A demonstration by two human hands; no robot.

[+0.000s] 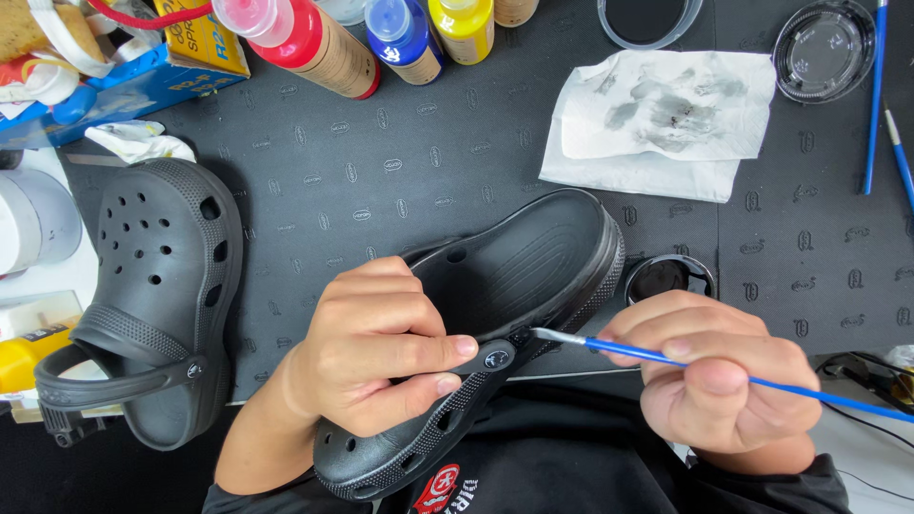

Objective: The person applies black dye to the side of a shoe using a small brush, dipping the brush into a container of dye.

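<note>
**Brush tip at the clog's strap rivet**

A black foam clog (514,286) is held on its side above the table's near edge, its open footbed facing up. The left hand (376,347) grips it around the heel strap, thumb and fingers clamped just beside the round rivet (496,359). The right hand (724,371) pinches a thin blue-handled paintbrush (666,355), whose metal ferrule and tip reach the clog's side right next to that rivet. Just behind the clog sits a small round dish of black paint (668,276). A second black clog (157,295) lies well to the left on the dark mat (381,171). Farther back are a smudged paper towel (666,124) and paint bottles (381,33).
</note>
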